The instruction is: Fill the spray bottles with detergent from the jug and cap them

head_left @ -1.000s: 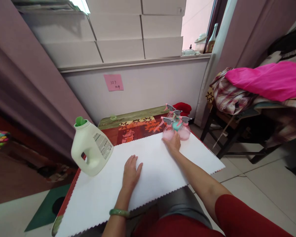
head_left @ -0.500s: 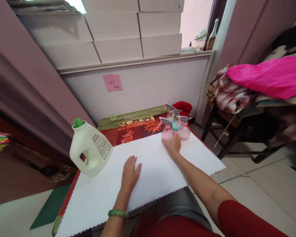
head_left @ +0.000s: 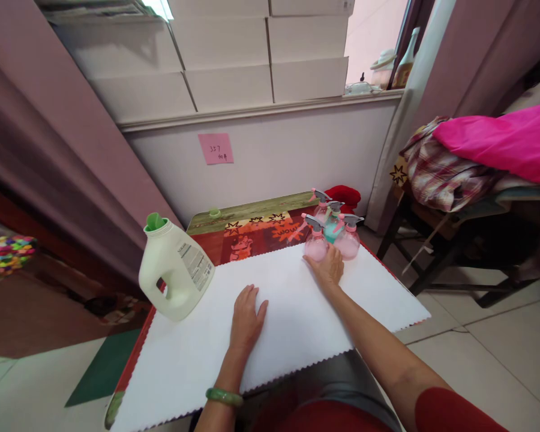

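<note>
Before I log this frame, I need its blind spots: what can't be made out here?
Head view:
1. Right hand hides the bases of the pink spray bottles; whether it grips one is unclear.
2. Teal spray bottle: mostly hidden behind the pink ones.
3. Label print on the detergent jug: too small.
4. Writing on the pink note: too small.

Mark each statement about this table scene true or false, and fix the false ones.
1. The left hand lies flat on the white scallop-edged sheet. True.
2. The white plastic jug with a green cap lies on its side. False: it stands upright at the sheet's left edge.
3. The right hand is at the small pink spray bottles. True.
4. The green bangle is on the right wrist. False: it is on the left wrist.
</note>
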{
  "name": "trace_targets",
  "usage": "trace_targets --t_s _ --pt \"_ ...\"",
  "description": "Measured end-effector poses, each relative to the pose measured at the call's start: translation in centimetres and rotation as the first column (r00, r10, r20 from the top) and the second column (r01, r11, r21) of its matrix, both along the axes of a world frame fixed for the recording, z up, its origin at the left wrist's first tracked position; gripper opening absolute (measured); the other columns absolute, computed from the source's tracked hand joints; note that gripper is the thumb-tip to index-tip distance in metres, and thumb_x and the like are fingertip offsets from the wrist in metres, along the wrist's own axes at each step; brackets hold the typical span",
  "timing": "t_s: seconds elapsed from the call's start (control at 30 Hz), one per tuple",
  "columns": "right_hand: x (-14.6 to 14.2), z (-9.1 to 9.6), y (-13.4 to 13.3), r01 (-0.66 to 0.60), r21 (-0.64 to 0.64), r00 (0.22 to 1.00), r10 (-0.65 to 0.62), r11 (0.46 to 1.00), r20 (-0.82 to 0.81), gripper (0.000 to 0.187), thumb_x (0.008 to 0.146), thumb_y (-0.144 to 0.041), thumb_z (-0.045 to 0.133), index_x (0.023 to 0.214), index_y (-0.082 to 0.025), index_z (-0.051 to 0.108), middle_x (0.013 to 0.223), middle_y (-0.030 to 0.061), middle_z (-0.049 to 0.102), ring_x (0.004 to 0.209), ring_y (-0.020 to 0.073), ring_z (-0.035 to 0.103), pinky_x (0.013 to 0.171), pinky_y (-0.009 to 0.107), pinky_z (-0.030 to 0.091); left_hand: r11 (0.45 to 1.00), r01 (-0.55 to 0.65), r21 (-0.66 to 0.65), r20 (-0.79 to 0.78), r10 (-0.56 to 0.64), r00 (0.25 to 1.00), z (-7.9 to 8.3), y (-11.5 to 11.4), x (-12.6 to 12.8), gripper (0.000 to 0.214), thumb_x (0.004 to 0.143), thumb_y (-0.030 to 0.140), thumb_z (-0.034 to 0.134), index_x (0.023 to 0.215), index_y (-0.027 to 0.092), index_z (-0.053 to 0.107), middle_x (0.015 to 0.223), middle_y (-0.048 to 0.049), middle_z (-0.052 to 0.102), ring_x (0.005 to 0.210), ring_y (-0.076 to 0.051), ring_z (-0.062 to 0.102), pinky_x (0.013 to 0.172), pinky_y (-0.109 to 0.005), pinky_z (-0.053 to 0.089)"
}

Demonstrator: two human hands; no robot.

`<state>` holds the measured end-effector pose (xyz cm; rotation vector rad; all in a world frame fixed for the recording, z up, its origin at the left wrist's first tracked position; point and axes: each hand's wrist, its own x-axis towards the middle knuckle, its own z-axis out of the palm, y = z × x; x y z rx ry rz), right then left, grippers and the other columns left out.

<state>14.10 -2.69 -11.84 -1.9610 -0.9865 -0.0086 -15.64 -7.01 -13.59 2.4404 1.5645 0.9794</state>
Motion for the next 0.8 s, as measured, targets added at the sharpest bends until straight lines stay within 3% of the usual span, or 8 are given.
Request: trace_targets --t_s 0.27,0.57,0.7,0.8 --pt "-0.2 -0.2 0.0 -0.109 0.06 0.993 0.106 0.992 0.044 0.091 0.076 -0.039 0.068 0.154 -0.015 0.028 0.153 0.0207 0.051 0.14 0.0361 0.05 0.113 0.049 0.04 1.0 0.004 0.025 0.031 -0.005 1.0 -0.4 0.1 -0.3 0.044 0.097 0.044 0.053 0.129 0.016 0.065 0.141 -0.0177 0.064 0.135 -0.034 0.057 0.114 -0.057 0.045" --pt "-0.3 -0.3 -0.2 -0.046 0.07 0.999 0.046 0.997 -0.001 0.084 0.078 -0.05 0.07 0.148 -0.016 0.038 0.147 0.0223 0.055 0.136 0.0386 0.052 0.108 0.052 0.044 0.999 0.001 0.053 0.026 -0.002 1.0 -0.6 0.2 -0.4 0.045 0.098 0.044 0.054 0.129 0.014 0.066 0.14 -0.0183 0.064 0.134 -0.034 0.058 0.114 -0.056 0.046" --pt "-0.6 -0.2 -0.2 -0.078 0.144 0.997 0.074 0.986 0.032 0.088 0.08 -0.058 0.069 0.149 -0.013 0.038 0.148 0.0243 0.054 0.139 0.039 0.049 0.112 0.054 0.041 0.999 -0.005 0.039 0.039 0.003 0.999 -0.7 0.1 -0.4 0.044 0.097 0.045 0.054 0.129 0.017 0.066 0.141 -0.017 0.065 0.134 -0.034 0.058 0.113 -0.057 0.046" --pt "-0.5 1.0 0.6 -0.134 0.239 0.99 0.138 0.962 0.0 0.088 0.084 -0.062 0.065 0.15 -0.012 0.037 0.151 0.024 0.052 0.141 0.0363 0.049 0.115 0.051 0.039 1.0 -0.011 0.025 0.049 0.009 0.999 -0.7 0.1 -0.5 0.044 0.097 0.045 0.054 0.13 0.019 0.066 0.141 -0.0158 0.065 0.134 -0.034 0.058 0.113 -0.058 0.046"
